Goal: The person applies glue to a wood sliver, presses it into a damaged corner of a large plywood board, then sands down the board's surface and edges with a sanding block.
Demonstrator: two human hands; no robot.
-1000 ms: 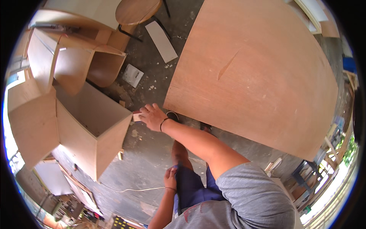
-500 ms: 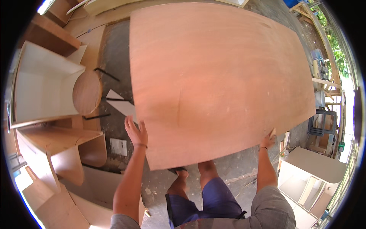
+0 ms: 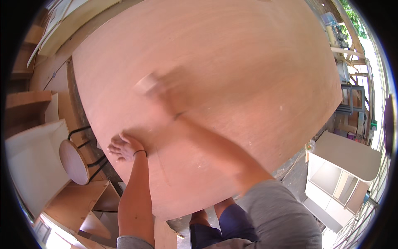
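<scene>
A large reddish-brown plywood sheet (image 3: 232, 74) lies in front of me. Near its left edge, my left hand (image 3: 126, 148) rests flat on the surface with its fingers spread. My right hand (image 3: 163, 97) reaches across the sheet, farther out than the left one, and is smeared by motion. In its grip is a small pale block (image 3: 146, 84), blurred too, against or just over the plywood. The block's exact kind cannot be made out.
A round-topped stool (image 3: 74, 162) with black legs lies tipped over at the left, close to the sheet's edge. White and brown cabinet parts (image 3: 35, 153) crowd that side. To the right are a white cabinet (image 3: 344, 162) and a dark metal frame (image 3: 351, 99).
My right hand has swung from the sheet's near right edge to its left part, carrying the block. My left hand has gone from the left edge onto the surface. The view has shifted and turned.
</scene>
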